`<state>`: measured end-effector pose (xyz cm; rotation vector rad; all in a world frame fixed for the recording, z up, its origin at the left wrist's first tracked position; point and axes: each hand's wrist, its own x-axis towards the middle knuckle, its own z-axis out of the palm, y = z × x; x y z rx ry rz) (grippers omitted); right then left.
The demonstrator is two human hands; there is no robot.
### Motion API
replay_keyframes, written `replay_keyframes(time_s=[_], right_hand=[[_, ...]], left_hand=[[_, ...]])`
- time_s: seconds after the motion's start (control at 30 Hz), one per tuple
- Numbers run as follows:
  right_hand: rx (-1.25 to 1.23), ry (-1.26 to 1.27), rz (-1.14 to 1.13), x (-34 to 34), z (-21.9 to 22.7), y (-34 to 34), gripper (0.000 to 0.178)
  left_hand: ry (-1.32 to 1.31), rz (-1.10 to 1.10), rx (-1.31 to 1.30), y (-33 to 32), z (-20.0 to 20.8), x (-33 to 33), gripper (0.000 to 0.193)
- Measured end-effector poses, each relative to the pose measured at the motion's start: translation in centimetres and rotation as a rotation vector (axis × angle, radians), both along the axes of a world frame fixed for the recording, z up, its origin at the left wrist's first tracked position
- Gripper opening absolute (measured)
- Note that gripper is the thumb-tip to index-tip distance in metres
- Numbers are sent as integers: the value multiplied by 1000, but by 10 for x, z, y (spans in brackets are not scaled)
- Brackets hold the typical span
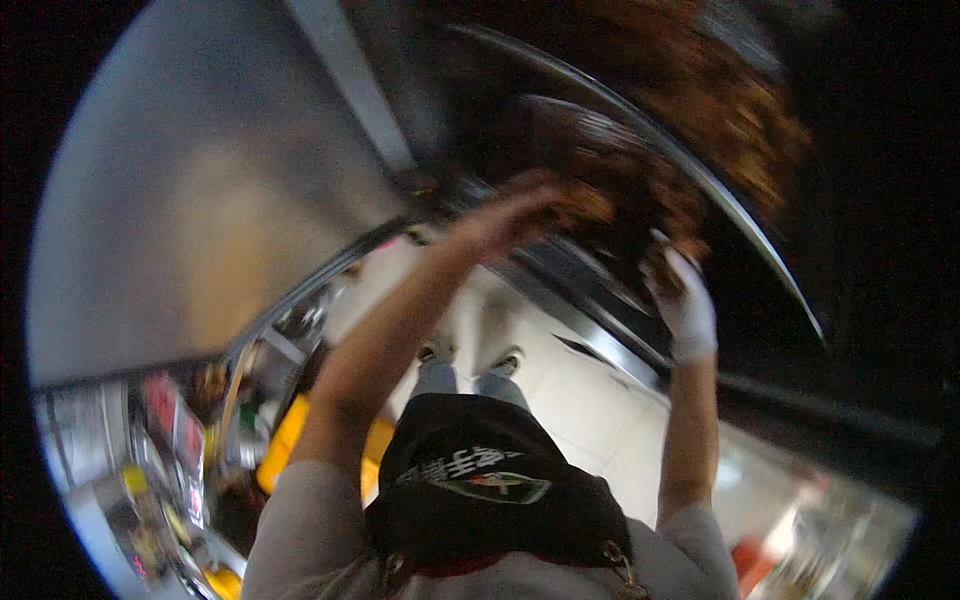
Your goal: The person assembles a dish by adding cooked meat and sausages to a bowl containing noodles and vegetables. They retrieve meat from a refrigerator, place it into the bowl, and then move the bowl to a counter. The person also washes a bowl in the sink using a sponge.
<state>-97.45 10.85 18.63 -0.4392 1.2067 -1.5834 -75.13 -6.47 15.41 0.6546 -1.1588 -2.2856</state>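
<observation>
Both arms reach forward into a dark metal cabinet. My bare left hand [518, 212] is at the near edge of brown food [592, 203], its fingers smeared by motion. My right hand [683, 302], in a white glove, is at the right side of the same brown mass, and part of its fingers is dark or hidden. Whether either hand grips the food or only touches it, I cannot tell. Beyond it runs a curved shiny metal rim [700, 170]. More brown food [745, 110] lies blurred behind that rim.
A large metal door or panel [230, 190] stands on the left. Under my arms is a pale floor [590, 410], where my shoes show. On the left are a yellow container [287, 440] and cluttered shelves [160, 440]. Something red [752, 565] is at the lower right.
</observation>
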Motion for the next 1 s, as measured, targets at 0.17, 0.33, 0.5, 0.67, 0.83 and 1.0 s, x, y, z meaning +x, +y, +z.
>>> replay_keyframes(time_s=[0.17, 0.33, 0.5, 0.67, 0.83, 1.0], right_hand=[[111, -246, 150, 162, -4, 57, 28], [236, -230, 726, 295, 14, 70, 14], [288, -101, 1152, 491, -9, 74, 28], [451, -6, 1273, 679, -31, 75, 24], [487, 30, 1259, 790, -24, 70, 23], [488, 98, 1238, 828, -42, 55, 24]], left_hand=[[198, 219, 84, 138, -34, 223, 52], [43, 755, 152, 283, 51, 423, 64], [-184, 1277, 35, 344, 32, 669, 19], [-864, 1260, -333, 299, -44, 884, 25], [-1680, 804, -1078, 221, -56, 954, 32], [-1859, 511, -1014, 211, -109, 997, 33]])
